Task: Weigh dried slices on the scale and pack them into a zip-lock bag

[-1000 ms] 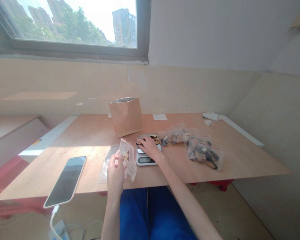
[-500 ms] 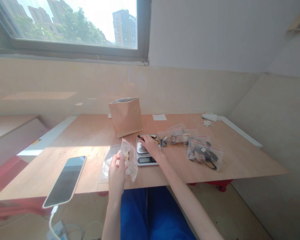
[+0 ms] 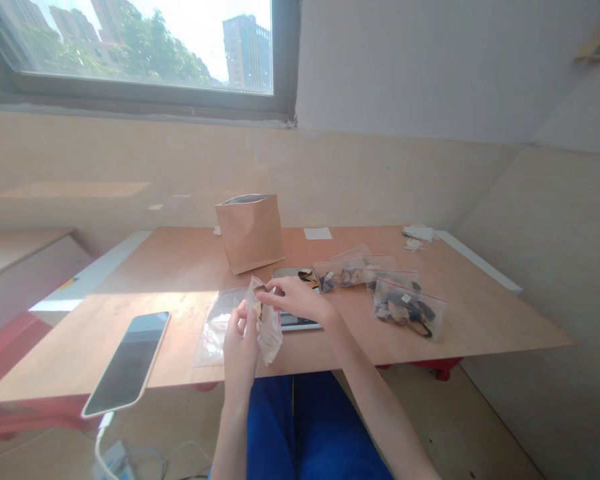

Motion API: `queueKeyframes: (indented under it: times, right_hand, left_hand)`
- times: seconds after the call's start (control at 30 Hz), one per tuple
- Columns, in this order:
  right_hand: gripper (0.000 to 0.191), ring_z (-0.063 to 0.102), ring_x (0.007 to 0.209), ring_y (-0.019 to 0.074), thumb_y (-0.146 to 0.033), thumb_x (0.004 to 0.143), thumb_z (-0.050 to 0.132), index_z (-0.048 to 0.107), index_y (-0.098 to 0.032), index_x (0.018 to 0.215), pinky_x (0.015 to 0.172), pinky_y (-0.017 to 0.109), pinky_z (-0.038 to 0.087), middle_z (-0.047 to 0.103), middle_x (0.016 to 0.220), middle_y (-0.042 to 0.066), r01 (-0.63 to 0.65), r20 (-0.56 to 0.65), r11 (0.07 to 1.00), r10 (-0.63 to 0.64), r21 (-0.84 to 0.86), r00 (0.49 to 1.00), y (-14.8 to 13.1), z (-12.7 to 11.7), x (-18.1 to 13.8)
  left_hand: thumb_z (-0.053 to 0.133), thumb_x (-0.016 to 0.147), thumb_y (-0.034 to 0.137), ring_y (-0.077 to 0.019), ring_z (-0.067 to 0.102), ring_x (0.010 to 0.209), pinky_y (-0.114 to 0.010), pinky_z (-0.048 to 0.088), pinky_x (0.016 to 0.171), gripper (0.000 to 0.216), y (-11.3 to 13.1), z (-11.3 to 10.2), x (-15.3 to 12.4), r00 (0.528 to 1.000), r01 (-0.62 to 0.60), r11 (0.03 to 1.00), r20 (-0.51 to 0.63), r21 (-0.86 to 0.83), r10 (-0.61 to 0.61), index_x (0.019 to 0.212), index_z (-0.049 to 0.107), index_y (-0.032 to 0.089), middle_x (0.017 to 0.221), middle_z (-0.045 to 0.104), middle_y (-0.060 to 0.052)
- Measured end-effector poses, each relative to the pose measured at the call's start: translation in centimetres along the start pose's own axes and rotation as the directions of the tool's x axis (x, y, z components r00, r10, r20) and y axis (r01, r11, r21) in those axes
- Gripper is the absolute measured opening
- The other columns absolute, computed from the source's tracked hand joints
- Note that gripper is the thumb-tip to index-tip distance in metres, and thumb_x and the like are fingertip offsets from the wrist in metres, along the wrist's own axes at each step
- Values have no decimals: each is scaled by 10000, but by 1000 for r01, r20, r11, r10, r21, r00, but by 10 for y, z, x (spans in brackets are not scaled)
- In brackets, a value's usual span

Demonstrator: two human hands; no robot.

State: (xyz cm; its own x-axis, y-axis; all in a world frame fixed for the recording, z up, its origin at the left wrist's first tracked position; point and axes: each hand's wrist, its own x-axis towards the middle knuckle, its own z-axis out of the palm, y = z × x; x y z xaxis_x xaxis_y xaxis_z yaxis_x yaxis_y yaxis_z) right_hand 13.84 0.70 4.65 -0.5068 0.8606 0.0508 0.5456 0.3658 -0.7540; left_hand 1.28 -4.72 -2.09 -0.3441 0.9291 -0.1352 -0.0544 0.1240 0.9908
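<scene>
Plastic bag point(image 3: 270, 341) pinched in left hand point(image 3: 241, 340), right hand point(image 3: 299, 297) pinches a dark piece point(image 3: 261, 291), partly hiding the scale point(image 3: 299, 322).

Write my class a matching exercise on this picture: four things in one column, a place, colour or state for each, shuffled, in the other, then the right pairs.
Column one
1. Paper bag
2. Phone
3. Left hand
4. Scale

Column two
A. Plugged into a white cable
B. Partly hidden behind the right hand
C. Brown, standing upright with its top open
D. Holding a clear plastic bag

Right pairs: 1-C, 2-A, 3-D, 4-B.
</scene>
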Motion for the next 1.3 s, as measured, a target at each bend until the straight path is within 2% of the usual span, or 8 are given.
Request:
queueKeyframes:
  times: [0.27,0.53,0.63,0.73,0.83,0.93,1.03,1.3]
  right_hand:
    - [217,617,747,162,-309,859,523,656,-152,793,622,228,390,682,829,57,-111,-61,986,104,-126,993,-2,12,11]
    - [151,592,846,177,-263,879,502,597,-147,860,763,300,439,615,894,75,-82,-275,995,65,-52,959,5,37,21]
    - [191,586,894,148,-248,904,430,595,-169,959,781,273,454,593,980,64,49,-293,998,-34,45,956,11,34,17]
    - [230,563,978,144,-238,914,389,595,-191,1005,826,265,454,576,1036,59,140,-402,989,-112,41,909,32,25,14]
    - [247,480,1127,194,-181,875,439,586,-167,1073,998,358,355,535,1127,106,34,-530,988,-109,-149,841,71,18,15]
    - [353,371,1244,277,-199,821,545,559,-150,1169,1047,459,276,430,1297,163,-130,-494,952,-26,-278,869,111,15,16]
    - [394,392,1222,261,-221,824,549,527,-180,1215,1031,447,300,465,1263,137,-139,-444,945,-8,-297,896,138,15,14]
    - [251,454,1084,262,-192,827,536,605,-177,1068,938,425,378,530,1051,114,-154,-495,944,-12,-293,869,147,20,11]
  left_hand:
    - [539,673,660,-246,570,1068,-354,487,827,476,-6,5,-1,999,-25,1000,38,-13,26,710,453,194,1306,502,-96]
    - [582,649,624,-202,602,873,-286,502,679,458,4,7,-7,1000,-5,998,21,-67,7,661,439,189,917,615,-61]
    - [604,639,594,-162,585,750,-265,496,627,435,4,3,-6,1000,24,994,20,-102,-22,667,451,187,817,590,-34]
    - [600,648,591,-114,532,655,-227,475,573,431,3,0,-4,999,52,995,3,-85,-52,659,450,186,780,546,-2]
    - [595,649,597,-108,513,644,-219,468,565,439,2,-3,-3,998,55,996,-7,-76,-55,640,441,186,745,513,9]
    - [599,628,603,-115,511,608,-237,470,565,443,3,-3,-3,997,78,994,-9,-74,-78,635,440,190,672,501,15]
    - [603,611,605,-122,514,597,-250,473,569,442,5,-3,-4,996,85,994,-13,-71,-86,631,443,192,634,494,19]
    - [607,622,590,-126,520,646,-250,487,596,435,6,-1,-5,997,77,994,-2,-80,-77,629,433,192,652,478,22]
